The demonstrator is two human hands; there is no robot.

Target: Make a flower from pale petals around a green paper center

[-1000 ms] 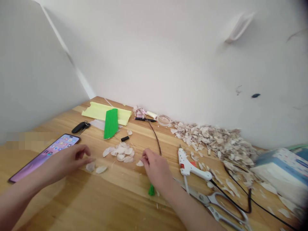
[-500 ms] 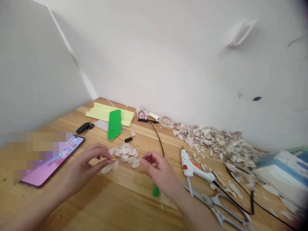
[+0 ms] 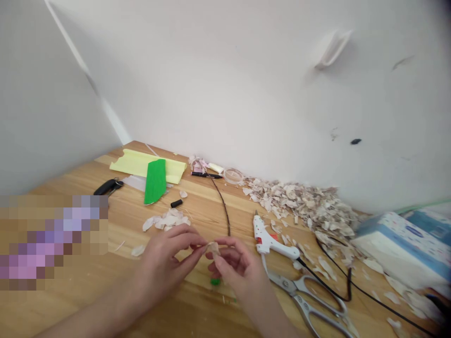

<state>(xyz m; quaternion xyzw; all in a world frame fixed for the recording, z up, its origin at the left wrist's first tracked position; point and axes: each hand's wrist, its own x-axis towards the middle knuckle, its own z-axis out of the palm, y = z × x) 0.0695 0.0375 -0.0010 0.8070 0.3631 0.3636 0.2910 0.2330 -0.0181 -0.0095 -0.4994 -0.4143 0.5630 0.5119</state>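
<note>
My left hand [image 3: 172,258] and my right hand [image 3: 236,263] meet low in the middle of the view. A small pale petal [image 3: 212,249] is pinched between the fingertips of both. Just beyond my left hand lies a small heap of pale petals [image 3: 169,219], with one loose petal [image 3: 138,250] to its left. A thin brown stem [image 3: 224,206] runs back from beside my right fingers. Under my right hand shows a bit of green [image 3: 214,281], mostly hidden.
A white glue gun [image 3: 273,241] and large scissors [image 3: 299,295] lie at the right. Behind are a big petal pile [image 3: 303,202] and a tissue pack [image 3: 405,244]. Green paper [image 3: 155,182], yellow paper [image 3: 132,162], keys [image 3: 105,187] and a black cap [image 3: 176,203] lie at the left.
My hands have come together from apart, and the petal is now between them. The view has turned a little to the right. The green piece is now more covered by my right hand.
</note>
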